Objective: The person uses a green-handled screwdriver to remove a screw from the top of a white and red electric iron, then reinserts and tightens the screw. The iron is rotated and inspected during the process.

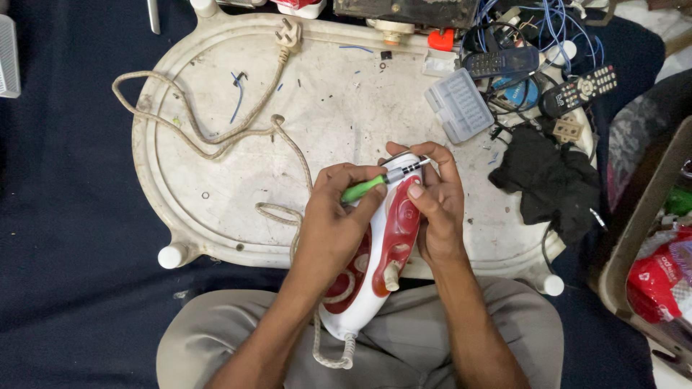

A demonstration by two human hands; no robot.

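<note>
A red and white clothes iron (389,252) lies across my lap and the near edge of a dirty white oval table (216,180), its tip pointing away from me. My left hand (333,227) rests over the iron's left side and grips a screwdriver with a green handle (375,184). The screwdriver's shaft points right, toward the iron's tip. My right hand (432,209) wraps the iron's right side, its fingers curled over the tip beside the shaft. The iron's braided beige cord (216,140) loops over the table to a plug (287,32) at the far edge.
At the table's far right lie a grey plastic case (459,104), two remote controls (577,88), tangled blue wires (548,25) and a black cloth (551,180). Small screws and wire scraps dot the tabletop. A bin with red packaging (659,277) stands on the right. Dark blue fabric covers the floor.
</note>
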